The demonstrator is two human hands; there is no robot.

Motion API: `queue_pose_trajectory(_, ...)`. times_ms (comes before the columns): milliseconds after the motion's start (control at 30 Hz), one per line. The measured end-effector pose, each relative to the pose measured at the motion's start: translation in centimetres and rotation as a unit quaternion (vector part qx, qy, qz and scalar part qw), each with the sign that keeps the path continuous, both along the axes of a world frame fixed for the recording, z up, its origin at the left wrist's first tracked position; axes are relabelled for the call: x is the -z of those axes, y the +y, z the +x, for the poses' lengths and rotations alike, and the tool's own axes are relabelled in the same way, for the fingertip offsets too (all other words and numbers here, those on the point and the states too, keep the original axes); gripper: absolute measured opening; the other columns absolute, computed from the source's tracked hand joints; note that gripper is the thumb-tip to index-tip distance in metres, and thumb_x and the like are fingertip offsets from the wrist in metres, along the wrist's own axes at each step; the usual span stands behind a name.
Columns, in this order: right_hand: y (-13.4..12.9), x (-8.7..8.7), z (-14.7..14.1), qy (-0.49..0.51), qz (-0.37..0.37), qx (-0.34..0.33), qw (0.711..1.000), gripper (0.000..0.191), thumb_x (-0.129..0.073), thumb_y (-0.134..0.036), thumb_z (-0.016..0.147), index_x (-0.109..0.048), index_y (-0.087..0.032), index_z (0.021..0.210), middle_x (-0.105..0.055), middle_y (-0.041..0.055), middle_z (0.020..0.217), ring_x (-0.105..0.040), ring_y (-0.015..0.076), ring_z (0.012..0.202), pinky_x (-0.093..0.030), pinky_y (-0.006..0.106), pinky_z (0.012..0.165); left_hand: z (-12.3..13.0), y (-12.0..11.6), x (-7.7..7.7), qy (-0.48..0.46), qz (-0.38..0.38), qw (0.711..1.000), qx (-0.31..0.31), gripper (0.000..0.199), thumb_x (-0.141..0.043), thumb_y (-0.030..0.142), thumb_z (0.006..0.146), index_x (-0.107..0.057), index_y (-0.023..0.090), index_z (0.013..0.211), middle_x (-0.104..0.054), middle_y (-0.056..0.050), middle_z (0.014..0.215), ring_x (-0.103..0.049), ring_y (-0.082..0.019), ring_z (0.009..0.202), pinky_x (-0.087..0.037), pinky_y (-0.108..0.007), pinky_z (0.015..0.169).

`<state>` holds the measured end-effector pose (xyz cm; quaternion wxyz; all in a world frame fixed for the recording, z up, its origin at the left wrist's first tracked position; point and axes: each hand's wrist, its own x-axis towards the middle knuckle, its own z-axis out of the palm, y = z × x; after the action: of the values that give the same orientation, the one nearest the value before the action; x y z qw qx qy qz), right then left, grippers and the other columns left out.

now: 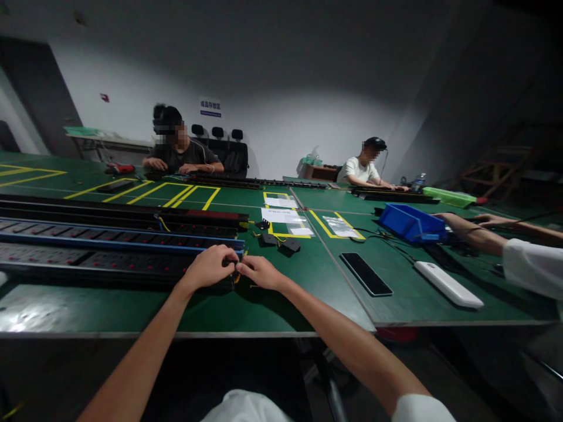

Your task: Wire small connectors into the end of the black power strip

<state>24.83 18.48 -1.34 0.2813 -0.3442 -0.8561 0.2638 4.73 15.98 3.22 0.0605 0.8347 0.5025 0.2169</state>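
Note:
Long black power strips (pixel 132 261) with red-dotted faces lie side by side on the left of the green table. My left hand (pixel 210 268) is closed over the right end of the nearest strip. Against that same end, my right hand (pixel 263 272) pinches with thumb and fingertips meeting those of my left. What sits between the fingertips is too small and covered to make out. A bit of yellow wire (pixel 237 277) shows just below them. Beyond my hands lie small black end pieces (pixel 290 247) with yellow wires.
Right of my hands are a phone (pixel 366 274), a white power bank (pixel 448 285), cables and a blue bin (pixel 411 223). A co-worker's arms (pixel 479 234) reach in from the right. Papers (pixel 281 215) lie within yellow tape. Two people sit across the table (pixel 308 310).

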Motion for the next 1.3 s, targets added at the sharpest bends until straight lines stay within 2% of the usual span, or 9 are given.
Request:
queue_pose_trajectory(233,-0.2,-0.1,0.2,-0.014,0.045,0.0,0.999,0.03,-0.048,-0.045,0.098,-0.056,-0.019,0.085,-0.055,-0.0012,0.077,-0.048,0.012,0.069,-0.027,0.021,0.06,0.2,-0.4,-0.1,-0.002,0.007,1.0,-0.009,0.021,-0.059,0.038,0.08,-0.072,0.024,0.09,-0.071,-0.003,0.094,-0.063,-0.021,0.091,-0.047,-0.03,0.078)
queue_pose_trajectory(467,-0.4,-0.4,0.1,-0.037,0.028,0.006,0.999,0.043,-0.044,-0.045,0.1,-0.056,-0.017,0.069,-0.048,-0.0024,0.062,-0.04,0.0099,0.058,-0.021,0.023,0.056,0.1,-0.6,0.1,-0.022,0.014,1.0,0.004,0.02,-0.058,0.035,0.081,-0.072,0.025,0.091,-0.07,-0.003,0.094,-0.063,-0.021,0.09,-0.047,-0.03,0.077)
queue_pose_trajectory(667,-0.4,-0.4,0.0,-0.012,0.012,0.015,1.0,0.042,-0.047,-0.043,0.099,-0.057,-0.016,0.068,-0.053,-0.0013,0.063,-0.045,0.0104,0.059,-0.023,0.023,0.055,0.1,-0.7,0.1,-0.035,0.027,0.999,0.011,0.019,-0.058,0.034,0.083,-0.07,0.024,0.095,-0.067,-0.003,0.094,-0.061,-0.02,0.089,-0.047,-0.031,0.077)
queue_pose_trajectory(733,-0.4,-0.4,0.0,-0.011,0.006,0.009,1.0,0.042,-0.047,-0.044,0.099,-0.058,-0.016,0.069,-0.056,-0.0012,0.064,-0.046,0.0102,0.058,-0.024,0.023,0.054,0.4,-1.5,-0.3,-0.039,0.059,0.998,-0.003,0.017,-0.058,0.033,0.084,-0.067,0.023,0.094,-0.065,-0.004,0.096,-0.06,-0.02,0.089,-0.046,-0.032,0.078)
queue_pose_trajectory(833,-0.4,-0.5,0.1,-0.013,0.008,0.003,1.0,0.042,-0.046,-0.042,0.1,-0.059,-0.016,0.069,-0.057,-0.0013,0.063,-0.046,0.0098,0.056,-0.025,0.022,0.054,1.1,-3.4,-1.1,0.006,0.156,0.986,-0.053,0.016,-0.058,0.035,0.084,-0.063,0.021,0.08,-0.061,-0.005,0.093,-0.056,-0.023,0.093,-0.043,-0.039,0.084)
queue_pose_trajectory(933,-0.3,-0.6,0.2,-0.005,-0.003,-0.007,1.0,0.041,-0.046,-0.04,0.1,-0.063,-0.015,0.073,-0.061,-0.0001,0.066,-0.05,0.0105,0.059,-0.027,0.022,0.055,1.9,-5.5,-1.3,0.046,0.175,0.982,-0.058,0.024,-0.057,0.039,0.087,-0.062,0.021,0.073,-0.059,-0.006,0.09,-0.053,-0.025,0.094,-0.04,-0.042,0.084)
queue_pose_trajectory(1033,-0.3,-0.7,0.3,0.012,-0.027,-0.017,0.999,0.044,-0.043,-0.042,0.101,-0.067,-0.015,0.076,-0.064,0.0009,0.069,-0.053,0.0113,0.062,-0.031,0.022,0.057,2.5,-6.6,-0.8,0.071,0.163,0.981,-0.076,0.019,-0.06,0.038,0.083,-0.067,0.021,0.078,-0.06,-0.008,0.096,-0.051,-0.027,0.097,-0.039,-0.043,0.083)
queue_pose_trajectory(1133,-0.2,-0.7,0.5,0.022,-0.042,-0.01,0.999,0.045,-0.042,-0.042,0.101,-0.067,-0.015,0.075,-0.064,0.0008,0.068,-0.053,0.0109,0.059,-0.032,0.022,0.056,3.0,-6.7,0.1,0.081,0.145,0.982,-0.094,0.016,-0.059,0.032,0.083,-0.07,0.021,0.08,-0.061,-0.01,0.097,-0.05,-0.029,0.099,-0.039,-0.045,0.083)
queue_pose_trajectory(1300,0.0,-0.6,0.8,0.027,-0.042,0.001,0.999,0.033,-0.051,-0.037,0.095,-0.067,-0.015,0.077,-0.063,-0.0003,0.069,-0.052,0.011,0.061,-0.032,0.021,0.055,3.5,-6.6,0.9,0.079,0.143,0.978,-0.129,0.02,-0.054,0.029,0.086,-0.071,0.021,0.078,-0.062,-0.011,0.102,-0.05,-0.029,0.101,-0.04,-0.045,0.083)
